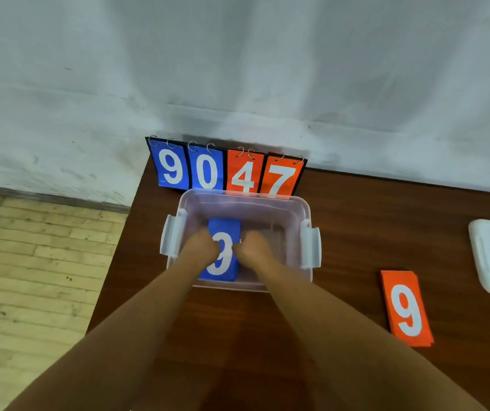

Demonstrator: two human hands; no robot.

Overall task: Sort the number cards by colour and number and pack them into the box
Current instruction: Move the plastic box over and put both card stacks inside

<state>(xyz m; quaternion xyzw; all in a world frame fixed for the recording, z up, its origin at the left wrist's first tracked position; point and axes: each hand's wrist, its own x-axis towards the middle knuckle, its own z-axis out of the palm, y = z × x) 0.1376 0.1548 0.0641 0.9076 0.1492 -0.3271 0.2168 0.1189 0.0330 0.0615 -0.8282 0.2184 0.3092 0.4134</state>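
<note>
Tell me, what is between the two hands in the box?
The blue 9 card, inside the clear box, shows between left hand and right hand, head view.

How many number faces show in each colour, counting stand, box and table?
Blue: 3 (stand 9, stand 0, box 9)
Orange: 3 (stand 4, stand 7, table 9)
Total: 6
</note>
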